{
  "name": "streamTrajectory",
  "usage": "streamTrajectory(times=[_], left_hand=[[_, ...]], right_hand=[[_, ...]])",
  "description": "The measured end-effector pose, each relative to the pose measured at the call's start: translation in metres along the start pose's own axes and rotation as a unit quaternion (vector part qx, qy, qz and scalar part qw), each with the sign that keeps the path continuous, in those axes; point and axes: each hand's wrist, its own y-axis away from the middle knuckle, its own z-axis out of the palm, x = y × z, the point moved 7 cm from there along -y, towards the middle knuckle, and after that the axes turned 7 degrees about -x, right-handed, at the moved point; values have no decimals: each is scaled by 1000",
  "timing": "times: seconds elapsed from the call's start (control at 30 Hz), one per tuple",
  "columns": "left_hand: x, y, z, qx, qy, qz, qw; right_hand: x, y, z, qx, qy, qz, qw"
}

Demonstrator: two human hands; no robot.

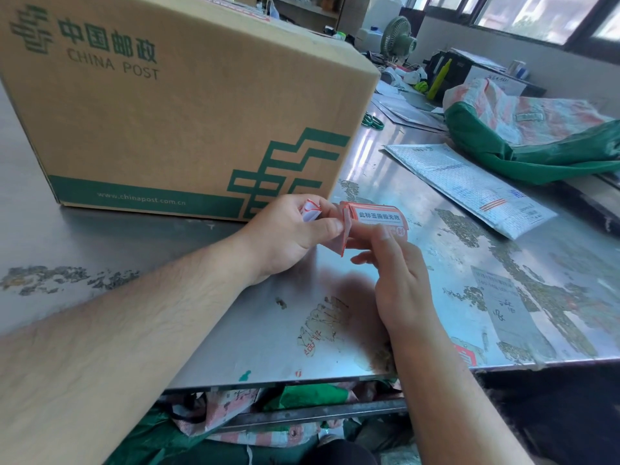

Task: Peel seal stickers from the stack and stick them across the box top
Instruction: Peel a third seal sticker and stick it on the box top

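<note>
While my two hands meet over the middle of the worn steel desk (268,347), my left hand (295,229) curls round one crumpled white-and-red paper scrap (310,209), and its thumb pinches a folded-down flap of the one small stack of red seal stickers (375,216). My right hand (396,273) pinches that stack from below, a fingertip on its glossy printed face. Just behind stands one rectangular corrugated cardboard box (167,112). Toward the far right edge lie one bubble mailer (469,189) and one green sack (536,152).

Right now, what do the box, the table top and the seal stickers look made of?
Box: matte brown cardboard, green print, folded edges. Table top: sheet metal, likely stainless steel; it mirrors the light, with dull worn patches. Seal stickers: thin printed paper, probably; they bend and curl.
</note>
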Motion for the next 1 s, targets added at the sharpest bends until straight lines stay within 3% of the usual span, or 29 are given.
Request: streamTrajectory(times=[0.3,0.57,1.0], left_hand=[[-7,-4,-3,6,-7,6,1000],[-11,-6,-2,1,-52,9,999],[-11,-6,-1,1,-109,27,994]], right_hand=[[0,-1,0,-6,5,-12,1000],[13,-3,-4,-12,-76,35,996],[17,-6,-6,13,-66,60,996]])
